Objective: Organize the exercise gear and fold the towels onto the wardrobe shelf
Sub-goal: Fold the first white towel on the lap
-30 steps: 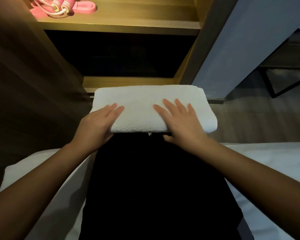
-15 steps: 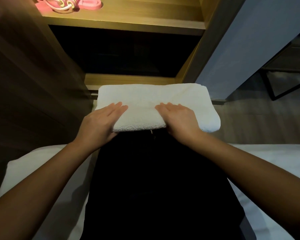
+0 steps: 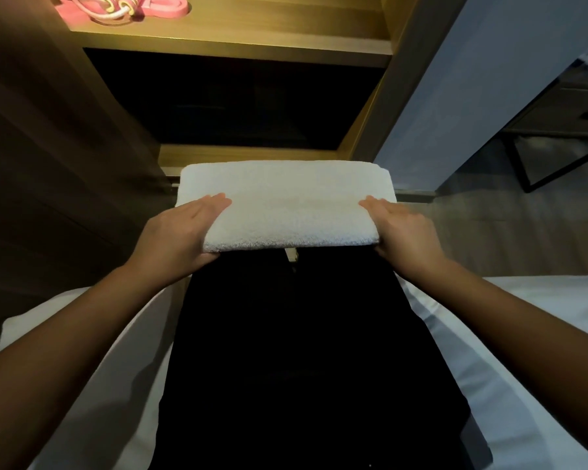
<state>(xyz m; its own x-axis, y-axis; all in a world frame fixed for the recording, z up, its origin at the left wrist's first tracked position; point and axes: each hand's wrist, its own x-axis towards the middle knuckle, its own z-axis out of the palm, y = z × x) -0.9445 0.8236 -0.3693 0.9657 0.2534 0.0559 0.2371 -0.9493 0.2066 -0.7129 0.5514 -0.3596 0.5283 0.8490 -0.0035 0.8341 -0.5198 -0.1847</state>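
A white towel, folded into a flat rectangle, rests on my dark-clothed lap in front of the wardrobe. My left hand grips its near left corner, fingers on top and thumb tucked beneath. My right hand holds the near right corner the same way. Pink exercise gear, a skipping rope and a band, lies on the lit wooden wardrobe shelf at the top.
Below the lit shelf is a dark open compartment with a wooden lower ledge. A wooden wardrobe side stands left, a pale wall panel right. White bedding lies under me; a black-framed desk stands far right.
My right hand slid from the middle of the towel out to its right end. My left hand stayed at the left end. The towel has shifted slightly left.
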